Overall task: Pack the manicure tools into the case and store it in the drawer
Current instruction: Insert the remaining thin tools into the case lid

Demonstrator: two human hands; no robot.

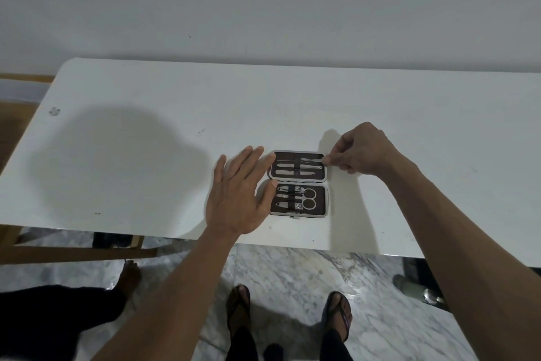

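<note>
A small manicure case (298, 183) lies open and flat on the white table (146, 141), near its front edge. Its far half holds slim metal tools (297, 169) under a strap. The near half holds nail clippers (288, 205) and scissors (308, 198). My left hand (237, 196) rests flat at the case's left side, fingers spread, fingertips touching its left rim. My right hand (357, 153) pinches the right edge of the far half, at the end of a slim tool; whether it grips the rim or the tool I cannot tell.
The table stands against a pale wall. A wooden frame (73, 252) shows under the table's left end. On the marble floor are my sandalled feet (289, 314), another person's bare foot (128, 275) at the left and a metal object (421, 290) at the right.
</note>
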